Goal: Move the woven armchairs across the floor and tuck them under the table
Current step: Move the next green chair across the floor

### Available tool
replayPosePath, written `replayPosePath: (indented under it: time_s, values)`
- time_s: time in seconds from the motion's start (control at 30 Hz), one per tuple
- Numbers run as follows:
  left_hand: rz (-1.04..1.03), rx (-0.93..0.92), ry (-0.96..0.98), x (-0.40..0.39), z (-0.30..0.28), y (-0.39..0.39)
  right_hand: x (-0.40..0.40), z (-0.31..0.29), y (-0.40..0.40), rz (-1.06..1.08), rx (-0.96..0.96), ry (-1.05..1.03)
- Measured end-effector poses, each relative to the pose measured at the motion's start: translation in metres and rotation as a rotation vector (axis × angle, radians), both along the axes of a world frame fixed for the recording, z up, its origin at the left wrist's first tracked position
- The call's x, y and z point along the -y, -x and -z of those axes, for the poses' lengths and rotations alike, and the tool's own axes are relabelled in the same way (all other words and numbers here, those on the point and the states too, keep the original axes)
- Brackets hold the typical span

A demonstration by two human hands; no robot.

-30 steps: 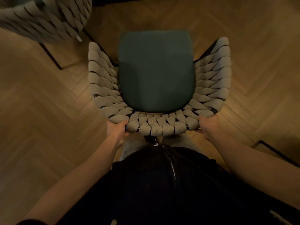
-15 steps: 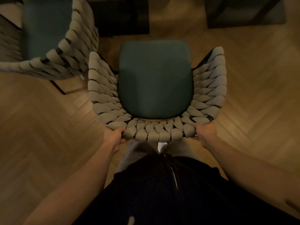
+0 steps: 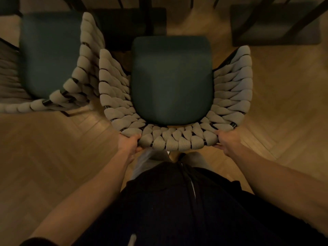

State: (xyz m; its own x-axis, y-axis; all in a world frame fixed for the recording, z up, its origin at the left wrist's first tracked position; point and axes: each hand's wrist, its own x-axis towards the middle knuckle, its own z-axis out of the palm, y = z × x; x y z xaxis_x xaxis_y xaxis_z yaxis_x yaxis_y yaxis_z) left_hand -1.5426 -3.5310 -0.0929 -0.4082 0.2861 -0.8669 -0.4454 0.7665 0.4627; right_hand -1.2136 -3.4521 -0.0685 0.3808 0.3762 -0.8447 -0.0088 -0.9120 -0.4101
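A woven armchair (image 3: 113, 89) with a beige rope back and dark green seat cushion stands right in front of me, seen from above. My left hand (image 3: 128, 143) grips the left part of its back rim. My right hand (image 3: 227, 142) grips the right part of the same rim. A second woven armchair (image 3: 87, 68) of the same kind stands at the upper left, its arm almost touching the first chair's left arm. Dark table legs (image 3: 145, 16) and shadowed structure lie along the top edge, just beyond the chair's seat front.
The floor (image 3: 53, 157) is light herringbone parquet, open on both sides of me. A dark grey base or rug patch (image 3: 276, 27) with slanted dark legs sits at the top right. My own dark clothing fills the bottom centre.
The chair I hold has moved forward toward the dark table legs. The second armchair has come further into view at the left, close beside it. Both hands keep their grip.
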Motion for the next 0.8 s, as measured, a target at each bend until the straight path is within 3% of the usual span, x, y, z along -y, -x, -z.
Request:
replayPosePath:
  time_s: [0.33, 0.8]
  values:
    - [0.028, -0.004, 0.018, -0.089, 0.001, 0.021, -0.080, 0.006, 0.019, -0.009, 0.012, 0.024]
    - [0.036, 0.033, -0.013, -0.152, -0.010, 0.017, -0.145, 0.001, 0.012, -0.035, -0.041, 0.030]
